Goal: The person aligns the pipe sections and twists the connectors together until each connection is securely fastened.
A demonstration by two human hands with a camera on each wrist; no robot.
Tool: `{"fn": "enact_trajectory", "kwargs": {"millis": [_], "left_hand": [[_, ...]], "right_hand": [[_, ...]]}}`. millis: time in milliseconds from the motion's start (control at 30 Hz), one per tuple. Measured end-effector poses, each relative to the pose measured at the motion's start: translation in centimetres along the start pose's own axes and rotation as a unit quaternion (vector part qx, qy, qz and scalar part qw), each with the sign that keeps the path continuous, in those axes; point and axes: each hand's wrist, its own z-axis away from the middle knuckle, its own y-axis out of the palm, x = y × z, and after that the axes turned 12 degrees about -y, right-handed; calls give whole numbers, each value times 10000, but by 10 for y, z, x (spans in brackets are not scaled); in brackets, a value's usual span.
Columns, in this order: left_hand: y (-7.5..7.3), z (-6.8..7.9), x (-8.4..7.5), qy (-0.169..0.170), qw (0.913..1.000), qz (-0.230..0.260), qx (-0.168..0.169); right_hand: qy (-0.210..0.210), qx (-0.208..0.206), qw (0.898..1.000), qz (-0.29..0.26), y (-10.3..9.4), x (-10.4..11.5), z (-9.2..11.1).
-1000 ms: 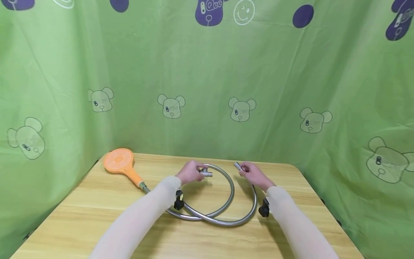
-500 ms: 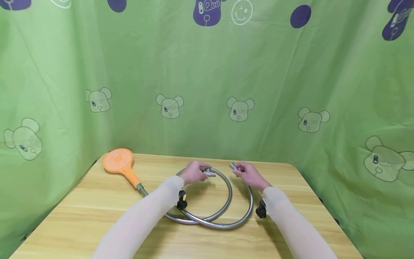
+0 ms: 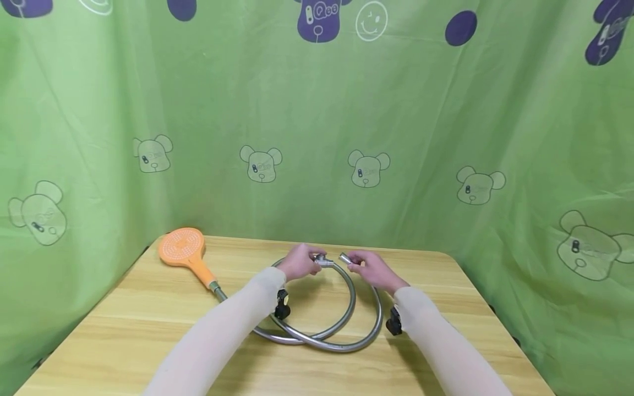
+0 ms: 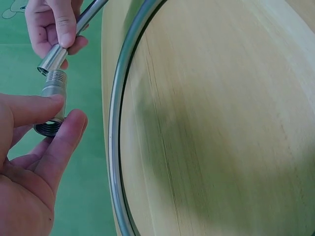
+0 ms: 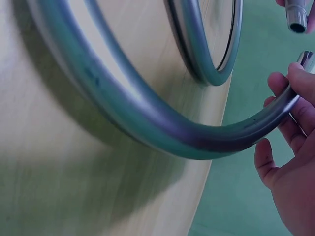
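My left hand (image 3: 299, 262) pinches a short silver threaded fitting (image 4: 55, 88) between thumb and fingers above the table. One end has outer threads; the other is a wide opening with inner threads. My right hand (image 3: 373, 270) grips the metal shower hose (image 3: 342, 347) just behind its smooth, open end connector (image 4: 51, 61). In the right wrist view a gap shows between this connector and the fitting's narrow end (image 5: 297, 22). The hose crosses over itself in loops and runs left to an orange shower head (image 3: 181, 246), which lies with its spray face up.
A light wooden table (image 3: 129, 330) lies beneath everything. Green printed curtain (image 3: 307, 209) hangs behind the back edge and at both sides. Black wrist cameras (image 3: 394, 322) are worn on both cream sleeves (image 3: 446, 346). The hose loops stretch between the arms.
My right hand has moved left with the hose connector, and my left hand has shifted slightly right with the fitting. The two ends are much closer. The shower head stays in place.
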Motion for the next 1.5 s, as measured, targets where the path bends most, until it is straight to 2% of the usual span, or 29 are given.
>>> {"fn": "enact_trajectory", "kwargs": {"millis": [367, 867, 1267, 1500], "left_hand": [[-3, 0, 0, 114, 9998, 174, 17], [-16, 2, 3, 99, 9998, -47, -134], [-18, 3, 5, 98, 9999, -31, -52], [-16, -2, 11, 186, 9995, -196, -140]], "right_hand": [[-477, 351, 9971, 467, 6, 9, -6], [-791, 582, 9929, 673, 11, 17, -16], [-876, 645, 9912, 757, 15, 18, -18], [-869, 732, 9896, 885, 16, 19, -18]]}}
